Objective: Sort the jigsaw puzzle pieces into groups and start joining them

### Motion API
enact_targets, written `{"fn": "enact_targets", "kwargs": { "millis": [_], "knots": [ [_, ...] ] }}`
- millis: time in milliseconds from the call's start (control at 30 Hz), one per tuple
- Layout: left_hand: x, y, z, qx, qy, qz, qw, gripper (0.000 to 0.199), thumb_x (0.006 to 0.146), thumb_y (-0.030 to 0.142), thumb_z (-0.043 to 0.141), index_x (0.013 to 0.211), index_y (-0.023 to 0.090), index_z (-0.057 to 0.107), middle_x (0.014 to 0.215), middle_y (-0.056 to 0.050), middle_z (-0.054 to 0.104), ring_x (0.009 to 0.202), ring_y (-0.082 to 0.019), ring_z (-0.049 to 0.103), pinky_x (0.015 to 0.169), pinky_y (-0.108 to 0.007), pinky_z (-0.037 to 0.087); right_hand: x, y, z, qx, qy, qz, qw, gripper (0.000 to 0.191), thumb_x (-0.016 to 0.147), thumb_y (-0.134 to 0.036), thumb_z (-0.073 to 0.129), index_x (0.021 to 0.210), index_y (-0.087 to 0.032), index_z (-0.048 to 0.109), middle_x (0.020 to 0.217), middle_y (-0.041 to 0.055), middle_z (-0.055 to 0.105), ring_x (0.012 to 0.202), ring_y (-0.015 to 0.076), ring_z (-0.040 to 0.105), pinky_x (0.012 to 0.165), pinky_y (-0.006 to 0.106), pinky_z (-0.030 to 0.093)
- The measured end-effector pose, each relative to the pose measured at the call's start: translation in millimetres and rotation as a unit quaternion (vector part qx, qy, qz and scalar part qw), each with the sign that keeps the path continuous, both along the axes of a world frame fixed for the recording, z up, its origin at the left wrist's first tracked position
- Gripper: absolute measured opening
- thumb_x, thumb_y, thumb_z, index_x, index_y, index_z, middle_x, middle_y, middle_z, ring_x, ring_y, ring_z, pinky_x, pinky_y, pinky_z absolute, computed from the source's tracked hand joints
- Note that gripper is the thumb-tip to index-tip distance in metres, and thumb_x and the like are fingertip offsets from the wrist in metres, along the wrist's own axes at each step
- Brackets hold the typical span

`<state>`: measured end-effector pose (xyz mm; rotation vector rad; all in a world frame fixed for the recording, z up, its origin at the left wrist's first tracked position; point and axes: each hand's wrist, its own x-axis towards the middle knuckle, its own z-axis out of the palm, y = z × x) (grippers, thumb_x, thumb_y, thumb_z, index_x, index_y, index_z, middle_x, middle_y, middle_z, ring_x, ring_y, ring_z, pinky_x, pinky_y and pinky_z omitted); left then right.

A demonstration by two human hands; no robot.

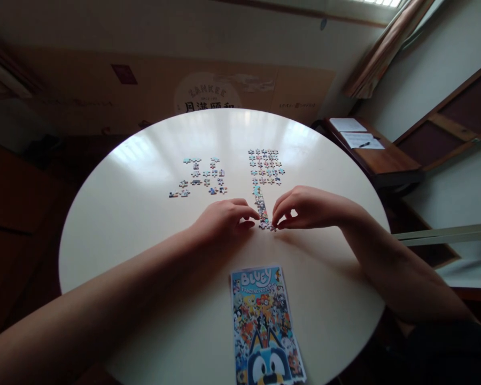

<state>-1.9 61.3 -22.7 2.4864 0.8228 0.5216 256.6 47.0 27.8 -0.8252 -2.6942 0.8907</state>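
A narrow strip of joined jigsaw pieces (260,206) runs toward me on the round white table (152,230). My right hand (304,207) is on its right, thumb and fingertips closed on a puzzle piece (273,228) at the strip's near end. From the other side my left hand (228,216) reaches in, its index fingertip at the strip's left edge. The left fingers are partly bent and apart, with nothing seen between them. Whether the pinched piece is joined to the strip cannot be made out.
Loose puzzle pieces lie in rows (265,164) beyond the strip, and more are scattered (206,175) to the left. A colourful Bluey picture sheet (262,321) lies near me. Papers (358,138) and a pen rest on a wooden side table (393,155) at the right.
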Motion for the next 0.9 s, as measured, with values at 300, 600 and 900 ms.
{"fn": "enact_targets", "kwargs": {
  "millis": [300,600,900],
  "knots": [
    [-4,-1,0.3,0.028,0.029,-0.046,0.998,0.029,0.088,0.021,0.063,0.106,0.036,0.08,0.092,-0.002,0.069,0.074,-0.014,0.063,0.064,-0.026,0.041,-8,0,-7.1,-0.006,0.022,0.01,1.0,0.014,0.088,-0.019,0.071,0.099,-0.022,0.079,0.094,0.0031,0.078,0.073,0.0126,0.067,0.07,0.025,0.051],
    [-4,2,-2.0,0.036,0.04,-0.061,0.997,0.025,0.089,0.027,0.065,0.106,0.038,0.08,0.09,-0.002,0.067,0.076,-0.014,0.063,0.065,-0.026,0.042,-15,-5,-7.9,-0.016,0.038,0.02,0.999,0.016,0.086,-0.014,0.069,0.097,-0.022,0.079,0.092,0.0023,0.078,0.074,0.0122,0.068,0.07,0.024,0.053],
    [-3,-2,0.9,0.036,0.041,-0.049,0.997,0.022,0.091,0.029,0.066,0.106,0.038,0.08,0.088,-0.001,0.067,0.072,-0.013,0.061,0.063,-0.025,0.039,-18,-6,-14.4,0.016,0.011,0.008,1.0,0.015,0.088,-0.018,0.07,0.097,-0.025,0.08,0.092,0.0007,0.077,0.077,0.0128,0.07,0.072,0.025,0.052]
  ]
}}
